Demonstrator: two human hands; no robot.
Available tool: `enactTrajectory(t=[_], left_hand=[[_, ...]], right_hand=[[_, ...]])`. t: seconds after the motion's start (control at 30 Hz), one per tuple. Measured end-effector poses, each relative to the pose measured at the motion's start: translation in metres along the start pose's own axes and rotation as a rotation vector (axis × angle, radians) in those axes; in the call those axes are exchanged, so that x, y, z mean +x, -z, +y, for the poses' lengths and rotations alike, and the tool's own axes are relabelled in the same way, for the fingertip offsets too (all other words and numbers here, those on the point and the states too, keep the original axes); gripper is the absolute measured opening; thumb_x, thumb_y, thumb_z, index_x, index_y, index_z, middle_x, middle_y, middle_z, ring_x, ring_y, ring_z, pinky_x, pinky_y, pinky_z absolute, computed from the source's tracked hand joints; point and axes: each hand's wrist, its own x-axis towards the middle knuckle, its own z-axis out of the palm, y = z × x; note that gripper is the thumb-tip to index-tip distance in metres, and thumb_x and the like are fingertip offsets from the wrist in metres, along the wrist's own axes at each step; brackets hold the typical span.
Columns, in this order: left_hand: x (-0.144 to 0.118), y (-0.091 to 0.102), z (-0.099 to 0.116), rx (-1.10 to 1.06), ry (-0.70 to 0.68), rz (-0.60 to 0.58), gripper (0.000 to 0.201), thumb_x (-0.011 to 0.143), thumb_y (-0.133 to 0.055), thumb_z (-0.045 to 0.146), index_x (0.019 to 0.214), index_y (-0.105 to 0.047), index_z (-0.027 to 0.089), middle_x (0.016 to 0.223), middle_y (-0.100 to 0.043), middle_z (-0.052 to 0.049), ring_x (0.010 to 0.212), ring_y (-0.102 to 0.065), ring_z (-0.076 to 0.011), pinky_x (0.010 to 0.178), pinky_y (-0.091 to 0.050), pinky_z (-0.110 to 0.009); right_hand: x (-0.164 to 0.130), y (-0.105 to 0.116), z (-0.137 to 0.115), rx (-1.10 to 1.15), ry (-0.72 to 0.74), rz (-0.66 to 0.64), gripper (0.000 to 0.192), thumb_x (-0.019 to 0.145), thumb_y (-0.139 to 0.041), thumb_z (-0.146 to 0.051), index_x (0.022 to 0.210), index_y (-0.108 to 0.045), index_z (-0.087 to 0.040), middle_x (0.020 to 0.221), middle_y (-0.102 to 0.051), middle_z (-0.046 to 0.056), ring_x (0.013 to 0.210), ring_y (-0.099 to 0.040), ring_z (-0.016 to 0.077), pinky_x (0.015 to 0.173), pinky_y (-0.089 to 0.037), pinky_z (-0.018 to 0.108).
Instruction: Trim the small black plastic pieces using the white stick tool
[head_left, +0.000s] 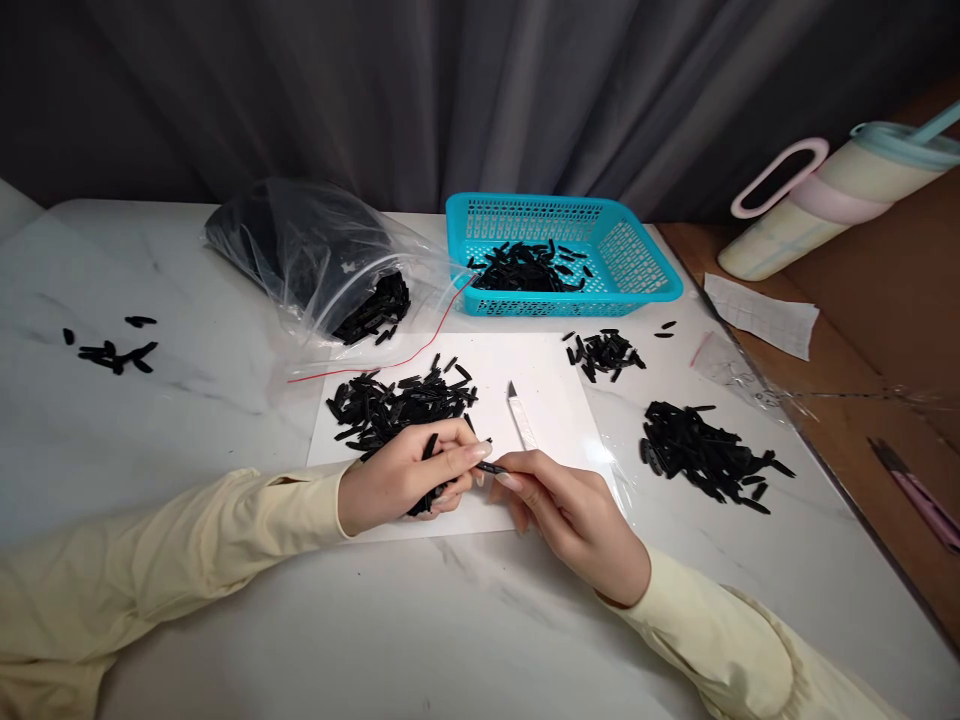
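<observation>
Between the fingertips of both hands is a small, slim black piece (491, 467); its exact kind is unclear. My left hand (420, 470) pinches one end and also has more black pieces (427, 498) tucked in its palm. From the other side, my right hand (566, 515) grips the same piece with thumb and forefinger. Under them lies a white sheet (551, 400), with a heap of loose black pieces (405, 405) just beyond my left hand. A craft knife (521, 418) with a pale handle rests on the sheet beyond my right hand, blade pointing away.
Behind the sheet are a clear zip bag (315, 270) of black pieces and a blue basket (570, 305) holding more. Other piles lie at right (701, 450), upper right (606, 352) and far left (118, 355). A tumbler (832, 200) and a pink-handled tool (919, 495) are beyond the table's right edge.
</observation>
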Motion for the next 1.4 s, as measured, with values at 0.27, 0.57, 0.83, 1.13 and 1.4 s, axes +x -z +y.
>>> enactTrajectory(t=[0.27,0.57,0.83,1.13,1.4], left_hand=[[0.0000,-0.0021,0.0000,0.069,-0.033,0.060,0.021,0.087,-0.049,0.034,0.077,-0.046,0.016,0.051,-0.040,0.007,0.041,-0.036,-0.0044,0.037,-0.026,-0.017],[-0.0003,-0.0044,0.0016,0.160,-0.077,0.104,0.020,0.089,-0.046,0.032,0.076,-0.045,0.016,0.051,-0.040,0.008,0.043,-0.034,-0.0041,0.042,-0.029,-0.018],[-0.0011,-0.0026,-0.0001,0.156,-0.081,0.084,0.018,0.089,-0.046,0.032,0.082,-0.047,0.016,0.051,-0.040,0.008,0.043,-0.035,-0.0047,0.041,-0.029,-0.018],[0.0006,-0.0020,-0.0005,0.100,-0.065,0.074,0.017,0.090,-0.045,0.032,0.084,-0.047,0.017,0.052,-0.040,0.007,0.042,-0.035,-0.0045,0.036,-0.027,-0.015],[-0.0008,-0.0013,-0.0017,0.090,-0.076,0.068,0.015,0.090,-0.045,0.030,0.083,-0.047,0.017,0.052,-0.039,0.008,0.042,-0.035,-0.0042,0.036,-0.027,-0.015]], right_hand=[[-0.0008,-0.0003,0.0012,-0.131,0.092,0.092,0.020,0.095,-0.036,-0.017,0.104,-0.054,-0.018,0.057,-0.053,-0.003,0.046,-0.048,0.0090,0.050,-0.043,0.020],[-0.0014,-0.0004,0.0025,-0.158,0.093,0.111,0.019,0.094,-0.040,-0.019,0.106,-0.055,-0.018,0.059,-0.058,-0.003,0.045,-0.052,0.0090,0.048,-0.044,0.020],[-0.0008,-0.0008,0.0001,-0.118,0.047,0.147,0.019,0.093,-0.041,-0.017,0.102,-0.057,-0.019,0.058,-0.060,-0.003,0.047,-0.055,0.0090,0.048,-0.046,0.018],[-0.0029,-0.0019,0.0029,-0.049,0.062,0.219,0.019,0.090,-0.044,-0.012,0.104,-0.057,-0.019,0.062,-0.059,-0.003,0.051,-0.056,0.0091,0.053,-0.048,0.020],[-0.0022,-0.0018,0.0012,-0.030,0.044,0.208,0.019,0.090,-0.045,-0.012,0.103,-0.057,-0.019,0.064,-0.061,-0.003,0.051,-0.057,0.0086,0.054,-0.049,0.019]])
